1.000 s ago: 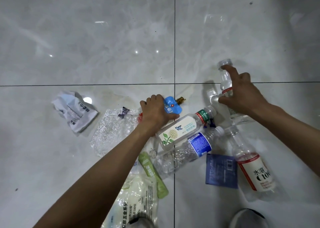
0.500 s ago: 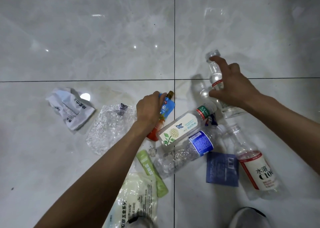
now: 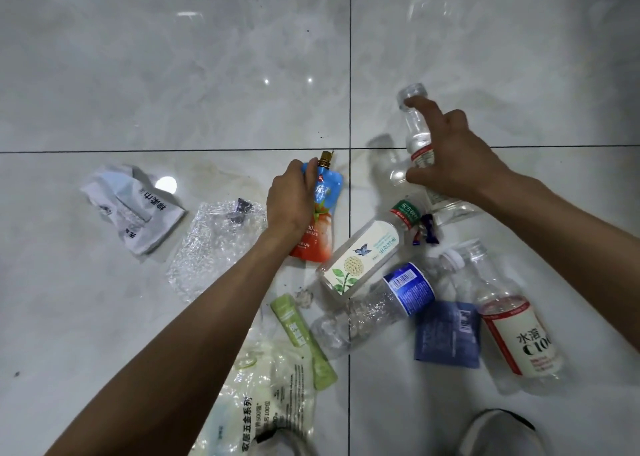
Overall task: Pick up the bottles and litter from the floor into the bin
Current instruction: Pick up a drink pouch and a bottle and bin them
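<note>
On the tiled floor [image 3: 173,74] we see the litter spread near a grout crossing. Our left hand [image 3: 294,199] grips a blue-and-orange spout pouch [image 3: 322,227], fingers curled over its top edge just below the gold cap. Our right hand [image 3: 457,157] is clamped on a clear bottle [image 3: 417,133], index finger lying along the neck — the bottle is tilted, cap away from us. Below the hands lie a white-labelled bottle [image 3: 363,258], a crushed blue-labelled bottle [image 3: 381,303] and a red-and-white-labelled bottle [image 3: 509,320], all on their sides. A blue sachet [image 3: 446,334] lies between the last two. Further left — a green stick packet [image 3: 301,338], clear plastic wrap [image 3: 211,247] and a crumpled white packet [image 3: 135,209].
</note>
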{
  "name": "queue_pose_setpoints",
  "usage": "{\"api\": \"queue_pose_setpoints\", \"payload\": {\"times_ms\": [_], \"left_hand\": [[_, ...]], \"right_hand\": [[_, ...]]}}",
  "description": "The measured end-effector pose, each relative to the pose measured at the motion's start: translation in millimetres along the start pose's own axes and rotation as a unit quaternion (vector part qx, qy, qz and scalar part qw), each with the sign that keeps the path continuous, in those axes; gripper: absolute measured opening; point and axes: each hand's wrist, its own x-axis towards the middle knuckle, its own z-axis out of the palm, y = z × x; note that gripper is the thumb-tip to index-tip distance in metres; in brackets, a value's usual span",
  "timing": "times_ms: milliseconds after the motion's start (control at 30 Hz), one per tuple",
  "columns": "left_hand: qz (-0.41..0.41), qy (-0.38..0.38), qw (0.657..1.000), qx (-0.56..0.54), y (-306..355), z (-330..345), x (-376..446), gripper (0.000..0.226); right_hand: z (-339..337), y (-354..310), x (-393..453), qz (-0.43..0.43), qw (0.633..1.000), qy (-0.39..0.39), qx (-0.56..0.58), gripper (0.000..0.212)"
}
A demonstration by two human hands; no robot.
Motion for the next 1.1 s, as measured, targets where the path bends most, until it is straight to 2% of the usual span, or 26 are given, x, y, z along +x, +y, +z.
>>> {"api": "queue_pose_setpoints", "payload": {"times_ms": [233,467,733,900,1100], "left_hand": [[-0.030,-0.011,0.998,-0.063,6.8,-18.6,8.4,0.058],[-0.042,0.008,0.998,-0.038,21.3,-53.9,10.4,0.059],[-0.048,0.006,0.999,-0.001,40.7,-114.1,-40.7,0.053],[-0.050,0.007,0.999,0.000,74.2,-163.8,-76.3,0.052],[-0.051,0.030,0.998,-0.020,139.2,-256.1,-94.2,0.055]], "right_hand": [[-10.0,-12.8,7.8,-0.019,1.000,-0.012,-0.005,0.097],[-32.5,-38.1,8.0,-0.063,0.997,0.024,-0.047,0.091],[-73.3,-66.8,-36.4,0.006,0.997,0.009,0.075,0.087],[-120.2,-96.2,-71.5,0.032,0.997,-0.001,0.077,0.086],[-196.2,-156.5,-99.7,0.047,0.994,0.007,0.101,0.086]]}}
